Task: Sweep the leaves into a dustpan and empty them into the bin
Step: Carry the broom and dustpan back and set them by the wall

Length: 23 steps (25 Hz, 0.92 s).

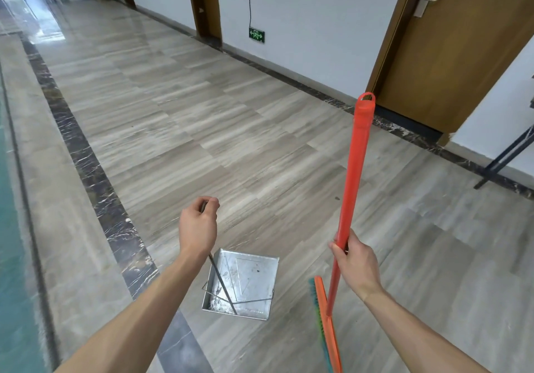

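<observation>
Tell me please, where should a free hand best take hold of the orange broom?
On the bare orange broom handle above the right hand, coming from the side, fingers wrapped around. The handle stands nearly upright, is slim and round, and that stretch is unobstructed up to its cap.

You hold a bright orange-red broom (351, 187) with teal and green bristles, and a dull silver metal dustpan (245, 281) – the floor (202, 130) is streaked grey tile with a dark white-veined marble border (86, 156), walls white, door (456, 55) brown
</observation>
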### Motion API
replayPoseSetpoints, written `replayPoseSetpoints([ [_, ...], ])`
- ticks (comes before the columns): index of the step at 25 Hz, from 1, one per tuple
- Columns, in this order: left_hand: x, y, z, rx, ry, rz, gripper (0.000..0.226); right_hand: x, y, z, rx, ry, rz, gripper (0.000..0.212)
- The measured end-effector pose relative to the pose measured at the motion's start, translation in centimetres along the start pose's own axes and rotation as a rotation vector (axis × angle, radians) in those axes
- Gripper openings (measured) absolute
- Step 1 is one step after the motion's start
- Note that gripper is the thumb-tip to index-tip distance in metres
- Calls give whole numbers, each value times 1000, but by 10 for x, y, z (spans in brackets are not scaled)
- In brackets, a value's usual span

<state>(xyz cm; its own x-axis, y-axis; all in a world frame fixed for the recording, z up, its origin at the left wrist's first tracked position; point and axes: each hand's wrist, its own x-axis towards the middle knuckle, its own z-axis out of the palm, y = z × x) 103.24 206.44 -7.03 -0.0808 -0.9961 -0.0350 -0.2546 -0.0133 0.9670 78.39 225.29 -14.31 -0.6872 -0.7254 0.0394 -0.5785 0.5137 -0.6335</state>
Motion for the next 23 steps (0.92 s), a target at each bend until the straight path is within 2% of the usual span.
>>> replayPoseSetpoints([
  [6, 133, 9, 55, -77, -29, -34, 17, 137, -34, 38, -55, -6, -1, 13],
  [14, 322, 36, 123, -103, -175, -28, 18, 326, -108, 90, -71, 48, 38, 13],
  [23, 514, 70, 220, -55, -153, -24, 17, 527, -131, 121, 4, 93, 36, 11],
])
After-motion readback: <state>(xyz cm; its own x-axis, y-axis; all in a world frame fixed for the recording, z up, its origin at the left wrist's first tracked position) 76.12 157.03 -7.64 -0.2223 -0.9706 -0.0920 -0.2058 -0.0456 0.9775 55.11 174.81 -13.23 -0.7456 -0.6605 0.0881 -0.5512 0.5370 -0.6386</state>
